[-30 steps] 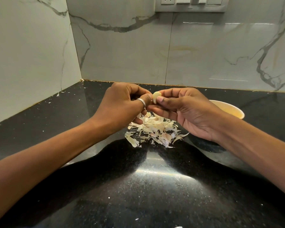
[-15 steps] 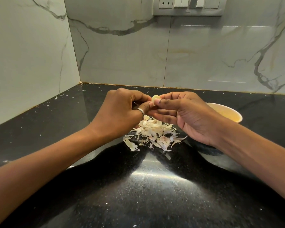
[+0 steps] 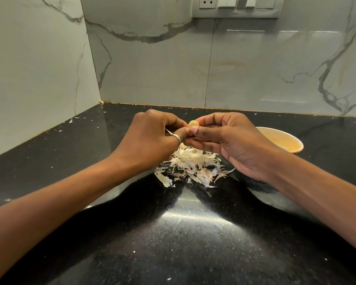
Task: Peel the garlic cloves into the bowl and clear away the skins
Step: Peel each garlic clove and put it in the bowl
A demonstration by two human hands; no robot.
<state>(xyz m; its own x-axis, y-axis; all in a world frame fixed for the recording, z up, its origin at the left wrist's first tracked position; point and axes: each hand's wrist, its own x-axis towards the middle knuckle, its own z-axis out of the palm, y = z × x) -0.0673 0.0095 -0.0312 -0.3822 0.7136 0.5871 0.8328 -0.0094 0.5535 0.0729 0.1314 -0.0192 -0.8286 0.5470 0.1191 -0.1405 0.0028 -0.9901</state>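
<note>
A pale garlic clove (image 3: 193, 124) is pinched between the fingertips of both hands above the counter. My left hand (image 3: 150, 138), with a ring on the thumb, grips it from the left and a thin strip of skin shows by its fingers. My right hand (image 3: 228, 140) holds the clove from the right. Directly under the hands lies a heap of papery garlic skins (image 3: 193, 166) on the black counter. A cream bowl (image 3: 284, 140) stands to the right, partly hidden behind my right hand.
The black speckled counter (image 3: 173, 233) is dotted with small skin flakes. Marble-tiled walls close it off at the left and back, meeting in a corner (image 3: 101, 101). A switch and socket panel (image 3: 236, 7) sits high on the back wall.
Both hands have stayed together on the clove, with the fingers shifting slightly as they work at it. The view has tilted up a little.
</note>
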